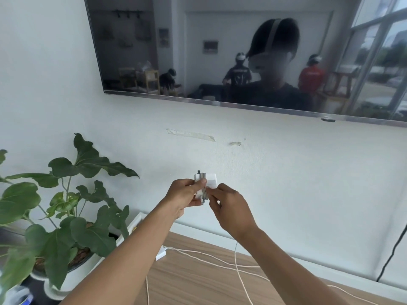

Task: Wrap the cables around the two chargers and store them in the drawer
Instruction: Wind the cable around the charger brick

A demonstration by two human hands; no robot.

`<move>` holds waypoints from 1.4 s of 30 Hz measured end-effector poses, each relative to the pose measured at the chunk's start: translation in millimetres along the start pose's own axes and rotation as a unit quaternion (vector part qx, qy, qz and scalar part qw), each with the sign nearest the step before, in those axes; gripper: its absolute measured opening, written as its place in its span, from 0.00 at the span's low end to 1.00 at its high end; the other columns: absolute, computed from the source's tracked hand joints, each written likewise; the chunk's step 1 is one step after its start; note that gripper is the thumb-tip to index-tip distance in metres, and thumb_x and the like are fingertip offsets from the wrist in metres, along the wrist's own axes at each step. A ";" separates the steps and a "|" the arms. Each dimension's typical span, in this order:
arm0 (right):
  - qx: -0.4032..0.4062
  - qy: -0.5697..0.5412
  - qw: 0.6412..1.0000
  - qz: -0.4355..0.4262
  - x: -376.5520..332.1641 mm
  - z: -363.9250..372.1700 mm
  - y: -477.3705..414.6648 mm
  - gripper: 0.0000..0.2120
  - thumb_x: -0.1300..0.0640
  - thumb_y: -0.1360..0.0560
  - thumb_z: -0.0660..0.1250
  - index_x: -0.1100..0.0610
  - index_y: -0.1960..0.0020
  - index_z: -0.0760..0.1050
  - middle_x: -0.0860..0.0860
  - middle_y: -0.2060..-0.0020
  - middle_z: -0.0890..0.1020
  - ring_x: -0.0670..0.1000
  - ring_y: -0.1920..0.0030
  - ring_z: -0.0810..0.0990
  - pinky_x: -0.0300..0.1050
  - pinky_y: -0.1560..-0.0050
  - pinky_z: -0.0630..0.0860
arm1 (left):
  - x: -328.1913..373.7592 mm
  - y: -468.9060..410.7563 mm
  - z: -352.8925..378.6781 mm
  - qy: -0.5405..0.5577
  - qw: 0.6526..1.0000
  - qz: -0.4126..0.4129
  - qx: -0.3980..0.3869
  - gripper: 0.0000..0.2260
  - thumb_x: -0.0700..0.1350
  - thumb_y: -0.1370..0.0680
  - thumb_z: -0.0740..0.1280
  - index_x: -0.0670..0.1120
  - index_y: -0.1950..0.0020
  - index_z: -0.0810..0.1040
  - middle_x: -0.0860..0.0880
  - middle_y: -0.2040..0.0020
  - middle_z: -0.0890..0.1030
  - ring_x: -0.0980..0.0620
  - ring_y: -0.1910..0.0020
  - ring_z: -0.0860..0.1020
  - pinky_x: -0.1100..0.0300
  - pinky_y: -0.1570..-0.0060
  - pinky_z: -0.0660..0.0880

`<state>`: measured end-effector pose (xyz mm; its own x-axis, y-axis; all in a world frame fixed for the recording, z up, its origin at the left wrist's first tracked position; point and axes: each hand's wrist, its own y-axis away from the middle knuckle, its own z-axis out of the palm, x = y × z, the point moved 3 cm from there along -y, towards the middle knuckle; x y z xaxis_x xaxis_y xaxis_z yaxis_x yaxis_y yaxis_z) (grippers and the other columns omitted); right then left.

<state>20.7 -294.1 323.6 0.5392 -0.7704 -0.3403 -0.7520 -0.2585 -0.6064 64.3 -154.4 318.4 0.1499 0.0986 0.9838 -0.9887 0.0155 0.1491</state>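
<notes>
Above the pale wood-grain cabinet top [198, 282], in mid-air: left hand [185, 194], fingers and thumb curled round a smooth white square plastic charger [210, 182]; right hand [231, 208], fingertips pinching the grey cable [204, 190] wound in tight turns about it. On that top, left end: second white charger [160, 254], partly hidden by the forearm; thin cream cord [220, 263] in loose loops. Beside its left end: broad-leafed green potted plant [66, 216].

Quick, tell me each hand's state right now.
Left hand: grips the white charger.
Right hand: pinches the cable wound round that charger.
</notes>
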 end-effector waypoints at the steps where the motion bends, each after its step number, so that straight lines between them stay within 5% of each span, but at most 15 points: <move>1: 0.002 -0.003 1.000 0.000 0.2 1.8 1.0 0.08 0.60 0.24 0.62 0.55 0.49 0.79 0.51 0.62 0.76 0.53 0.70 0.72 0.48 0.70 0.74 | 0.1 -0.7 -1.0 -0.004 1.000 -0.003 -0.002 0.12 0.46 0.25 0.72 0.37 0.53 0.81 0.42 0.63 0.83 0.47 0.67 0.81 0.57 0.64 0.82; 9: 0.020 -0.056 0.998 -0.017 5.3 9.9 5.4 0.10 0.57 0.22 0.62 0.51 0.44 0.79 0.47 0.62 0.76 0.45 0.72 0.66 0.42 0.69 0.71 | 3.8 1.6 -7.0 -0.019 1.000 -0.003 -0.003 0.08 0.41 0.26 0.73 0.37 0.52 0.82 0.41 0.61 0.84 0.48 0.67 0.83 0.57 0.62 0.82; 14: 0.027 -0.248 0.955 0.159 18.6 18.6 17.8 0.04 0.59 0.23 0.67 0.56 0.56 0.79 0.41 0.77 0.72 0.46 0.75 0.65 0.36 0.71 0.64 | 4.2 1.4 -5.0 -0.012 1.000 0.013 0.016 0.06 0.42 0.25 0.72 0.38 0.55 0.82 0.42 0.60 0.82 0.47 0.67 0.81 0.58 0.66 0.82; 19: 0.010 -0.339 0.908 0.246 31.8 21.5 21.0 0.07 0.55 0.24 0.69 0.56 0.59 0.79 0.44 0.77 0.71 0.46 0.75 0.66 0.37 0.71 0.66 | 3.9 1.0 -2.1 -0.009 1.000 0.027 -0.010 0.09 0.43 0.24 0.71 0.36 0.53 0.82 0.42 0.60 0.82 0.47 0.66 0.79 0.60 0.66 0.80; 25: -0.035 -0.354 0.896 0.266 48.4 26.6 23.8 0.12 0.55 0.24 0.69 0.52 0.67 0.77 0.42 0.80 0.72 0.43 0.78 0.64 0.35 0.73 0.62 | 4.6 10.2 5.8 -0.038 0.991 0.032 -0.121 0.09 0.42 0.23 0.69 0.37 0.46 0.81 0.47 0.65 0.82 0.52 0.67 0.80 0.59 0.62 0.81; 30: -0.114 -0.272 0.919 0.263 62.4 20.8 21.0 0.21 0.61 0.24 0.65 0.50 0.75 0.73 0.43 0.79 0.71 0.43 0.77 0.64 0.37 0.72 0.62 | 4.2 15.6 3.3 -0.150 0.965 0.042 -0.210 0.12 0.40 0.24 0.70 0.38 0.42 0.80 0.39 0.54 0.82 0.46 0.59 0.80 0.60 0.62 0.79; 33: -0.189 -0.307 0.881 0.306 65.4 13.0 11.7 0.18 0.63 0.25 0.64 0.54 0.74 0.72 0.48 0.77 0.68 0.47 0.75 0.61 0.38 0.73 0.57 | 1.9 18.4 4.4 -0.260 0.935 0.067 -0.230 0.12 0.41 0.25 0.72 0.40 0.42 0.81 0.41 0.54 0.83 0.50 0.63 0.81 0.61 0.63 0.78; 37: -0.256 -0.403 0.814 0.331 70.1 0.6 7.1 0.23 0.67 0.23 0.61 0.53 0.74 0.77 0.48 0.75 0.68 0.44 0.77 0.60 0.35 0.74 0.55 | 1.0 16.9 2.0 -0.285 0.928 0.070 -0.231 0.12 0.41 0.25 0.72 0.40 0.42 0.81 0.41 0.53 0.83 0.50 0.62 0.81 0.59 0.60 0.81; 42: -0.305 -0.452 0.748 0.377 73.7 6.9 12.7 0.15 0.66 0.22 0.61 0.60 0.65 0.79 0.50 0.72 0.70 0.44 0.76 0.62 0.34 0.76 0.57 | -0.6 17.0 1.2 -0.342 0.896 0.058 -0.277 0.12 0.43 0.25 0.72 0.44 0.41 0.82 0.43 0.52 0.83 0.50 0.59 0.82 0.55 0.55 0.81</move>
<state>53.5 -350.2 285.9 -0.2979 -0.1932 -0.9349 -0.8558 -0.3798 0.3512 47.3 -155.4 320.5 -0.1766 -0.4985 0.8487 -0.8169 0.5553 0.1562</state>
